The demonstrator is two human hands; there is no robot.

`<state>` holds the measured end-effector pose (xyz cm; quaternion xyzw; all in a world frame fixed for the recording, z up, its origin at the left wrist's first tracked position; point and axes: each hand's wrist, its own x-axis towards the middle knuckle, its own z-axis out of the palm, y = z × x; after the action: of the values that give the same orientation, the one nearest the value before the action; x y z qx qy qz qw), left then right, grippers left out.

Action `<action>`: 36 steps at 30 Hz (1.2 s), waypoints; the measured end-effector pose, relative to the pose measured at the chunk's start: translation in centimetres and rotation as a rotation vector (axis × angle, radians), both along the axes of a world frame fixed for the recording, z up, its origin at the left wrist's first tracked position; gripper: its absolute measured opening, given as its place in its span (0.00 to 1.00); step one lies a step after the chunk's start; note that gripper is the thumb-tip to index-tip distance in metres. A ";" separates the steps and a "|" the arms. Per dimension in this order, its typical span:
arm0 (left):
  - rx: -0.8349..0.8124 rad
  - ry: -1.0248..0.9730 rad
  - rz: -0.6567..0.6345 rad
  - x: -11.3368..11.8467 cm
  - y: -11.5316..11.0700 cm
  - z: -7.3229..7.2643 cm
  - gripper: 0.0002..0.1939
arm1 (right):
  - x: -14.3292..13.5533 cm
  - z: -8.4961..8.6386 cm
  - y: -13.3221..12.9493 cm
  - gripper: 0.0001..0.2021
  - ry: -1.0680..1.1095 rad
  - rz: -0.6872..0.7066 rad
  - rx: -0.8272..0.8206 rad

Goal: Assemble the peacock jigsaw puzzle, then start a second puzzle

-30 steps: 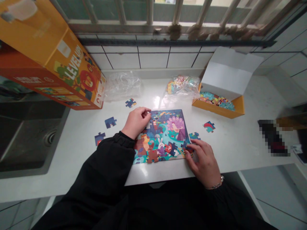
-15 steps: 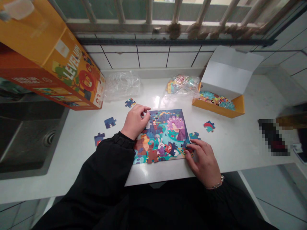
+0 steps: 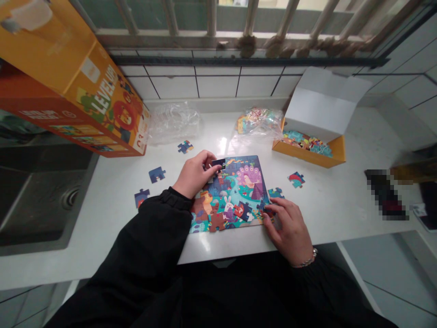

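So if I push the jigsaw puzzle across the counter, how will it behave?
The jigsaw puzzle would probably slide easily, since it lies flat on a smooth, shiny counter. It may come apart, as seams show across it. The red and blue piece lying askew on top could shift, since it doesn't look interlocked.

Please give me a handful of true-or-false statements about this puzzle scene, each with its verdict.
1. The left hand has a dark piece at its fingers, near the upper-left corner of the puzzle. True.
2. The right hand is reaching into a box. False: the right hand is at the puzzle's lower-right edge.
3. The small yellow box has its lid raised. True.
4. The tall box printed "LEVEL UP!" stands to the right of the puzzle. False: that tall box stands to the left.
5. A bracelet is on the right wrist. True.
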<state>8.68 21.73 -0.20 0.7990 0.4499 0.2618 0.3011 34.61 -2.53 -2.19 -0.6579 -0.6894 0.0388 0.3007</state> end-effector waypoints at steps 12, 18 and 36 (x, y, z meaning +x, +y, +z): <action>-0.165 -0.093 -0.006 -3.4 -3.8 3.5 0.16 | 0.2 -0.3 -0.4 0.11 -0.015 -0.097 0.092; -0.243 0.052 -0.047 -6.1 -7.5 2.5 0.17 | 0.7 -0.8 -0.3 0.08 -0.005 -0.283 0.091; 0.066 0.140 -0.017 -5.4 -8.6 1.0 0.11 | 4.1 -0.5 1.6 0.24 0.048 -0.291 -0.113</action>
<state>3.30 13.13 0.80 0.8286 0.4541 0.2174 0.2448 38.67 -0.93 -2.66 -0.7656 -0.5762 0.0494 0.2818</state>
